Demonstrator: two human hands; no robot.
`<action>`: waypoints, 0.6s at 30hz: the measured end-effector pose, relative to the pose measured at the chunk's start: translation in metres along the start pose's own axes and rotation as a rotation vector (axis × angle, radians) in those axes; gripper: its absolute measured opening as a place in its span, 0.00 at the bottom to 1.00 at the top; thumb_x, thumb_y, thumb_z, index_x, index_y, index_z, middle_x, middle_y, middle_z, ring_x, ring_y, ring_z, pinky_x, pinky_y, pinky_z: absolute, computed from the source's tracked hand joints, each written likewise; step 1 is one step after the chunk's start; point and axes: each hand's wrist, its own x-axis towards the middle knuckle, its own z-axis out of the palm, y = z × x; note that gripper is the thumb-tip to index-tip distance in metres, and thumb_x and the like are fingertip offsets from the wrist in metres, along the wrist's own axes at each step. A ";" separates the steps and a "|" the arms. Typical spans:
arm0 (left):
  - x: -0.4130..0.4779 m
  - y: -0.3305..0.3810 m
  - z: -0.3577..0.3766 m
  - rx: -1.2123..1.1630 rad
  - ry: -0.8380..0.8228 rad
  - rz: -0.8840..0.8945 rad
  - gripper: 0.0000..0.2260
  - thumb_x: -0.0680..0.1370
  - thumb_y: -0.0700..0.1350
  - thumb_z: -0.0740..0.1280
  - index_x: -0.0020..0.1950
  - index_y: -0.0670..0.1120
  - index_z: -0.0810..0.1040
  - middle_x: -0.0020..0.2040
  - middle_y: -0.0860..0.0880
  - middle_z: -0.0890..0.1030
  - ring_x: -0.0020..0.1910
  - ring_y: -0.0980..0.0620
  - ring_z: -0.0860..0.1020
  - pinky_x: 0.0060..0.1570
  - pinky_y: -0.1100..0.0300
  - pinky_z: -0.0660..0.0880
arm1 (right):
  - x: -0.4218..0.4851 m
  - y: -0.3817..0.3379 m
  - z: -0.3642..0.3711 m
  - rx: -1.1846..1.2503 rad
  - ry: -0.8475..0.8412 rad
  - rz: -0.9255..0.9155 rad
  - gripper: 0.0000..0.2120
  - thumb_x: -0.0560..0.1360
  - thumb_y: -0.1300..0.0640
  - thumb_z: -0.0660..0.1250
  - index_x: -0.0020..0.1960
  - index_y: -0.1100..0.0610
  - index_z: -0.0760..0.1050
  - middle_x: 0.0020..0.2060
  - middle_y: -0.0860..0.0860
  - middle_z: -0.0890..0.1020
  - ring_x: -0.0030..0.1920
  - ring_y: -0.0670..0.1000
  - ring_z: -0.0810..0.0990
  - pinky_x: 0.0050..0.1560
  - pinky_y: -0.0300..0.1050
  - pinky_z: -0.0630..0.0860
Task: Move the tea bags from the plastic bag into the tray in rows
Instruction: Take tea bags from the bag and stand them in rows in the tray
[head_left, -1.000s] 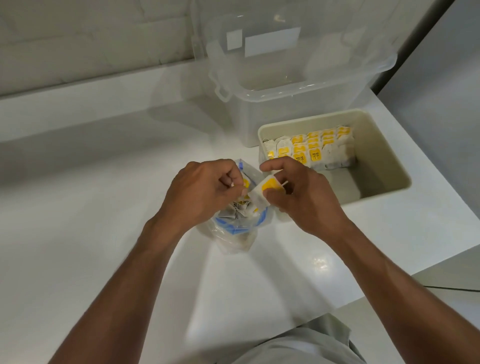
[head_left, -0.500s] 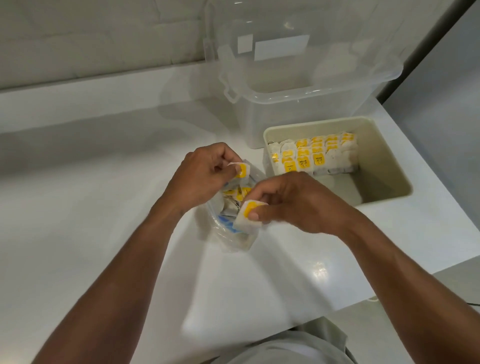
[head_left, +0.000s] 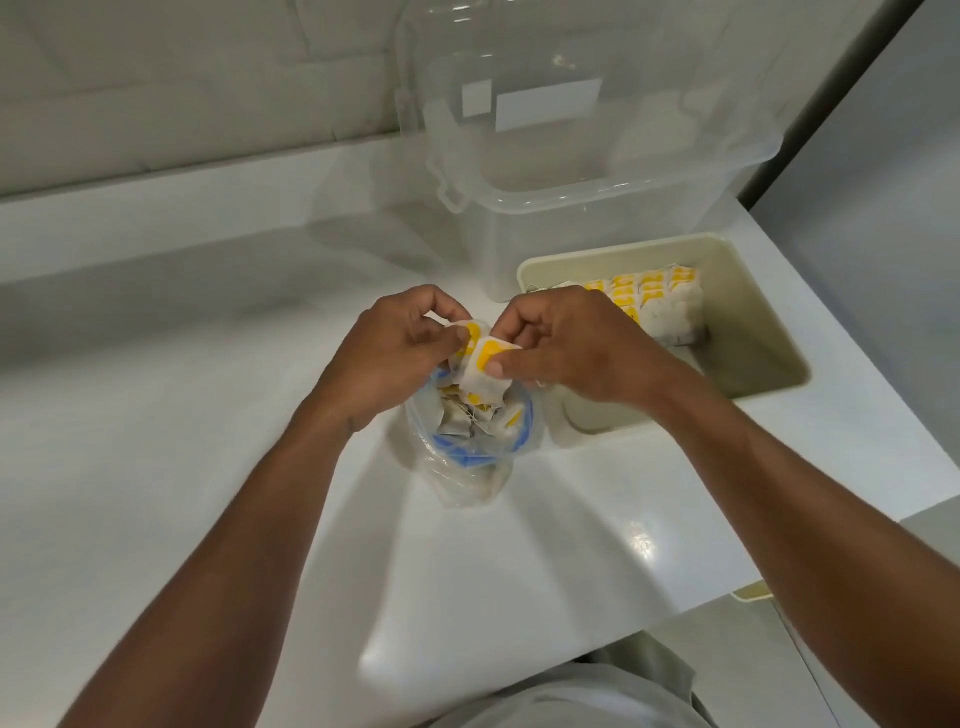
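Over the mouth of the plastic bag (head_left: 467, 483), the right hand (head_left: 576, 348) pinches a tea bag (head_left: 480, 371) between thumb and curled fingers. It is a small white paper pouch with a bright yellow tag folded against its top. Touching it on the left, the left hand (head_left: 400, 353) has its fingertips closed on a second tea bag (head_left: 466, 332) of the same white and yellow, mostly hidden by the fingers. The two hands meet almost knuckle to knuckle. The plastic bag stands on the white counter (head_left: 208, 415), clear and crumpled, with a blue zip rim held open. Inside it lies a loose heap of tea bags (head_left: 467, 415), white pouches with strings and yellow tags jumbled together. Just right of the bag sits the beige tray (head_left: 743, 338). Packed rows of tea bags (head_left: 660, 301) stand on edge at its far end, yellow tags up. Its near part is partly hidden behind the right hand. A clear storage box (head_left: 571, 156) stands beyond the tray.
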 end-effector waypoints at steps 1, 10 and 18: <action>0.002 -0.001 -0.001 0.022 0.041 -0.011 0.01 0.78 0.49 0.71 0.48 0.53 0.80 0.40 0.52 0.86 0.40 0.55 0.84 0.42 0.60 0.75 | -0.001 -0.002 -0.002 0.135 -0.079 0.006 0.07 0.70 0.58 0.78 0.44 0.55 0.81 0.31 0.47 0.82 0.32 0.46 0.79 0.35 0.40 0.75; 0.003 0.013 -0.005 -0.039 -0.040 0.004 0.01 0.80 0.47 0.69 0.50 0.50 0.79 0.41 0.49 0.86 0.40 0.53 0.84 0.43 0.57 0.76 | 0.001 0.008 -0.008 0.020 0.021 -0.041 0.06 0.69 0.55 0.78 0.42 0.51 0.82 0.33 0.44 0.81 0.33 0.42 0.78 0.41 0.45 0.78; 0.019 0.050 0.010 0.004 -0.144 0.099 0.01 0.79 0.43 0.69 0.50 0.48 0.79 0.45 0.45 0.86 0.42 0.50 0.84 0.42 0.56 0.77 | -0.009 0.023 -0.050 0.032 0.101 -0.039 0.07 0.70 0.55 0.77 0.45 0.54 0.82 0.31 0.49 0.81 0.30 0.45 0.78 0.34 0.38 0.73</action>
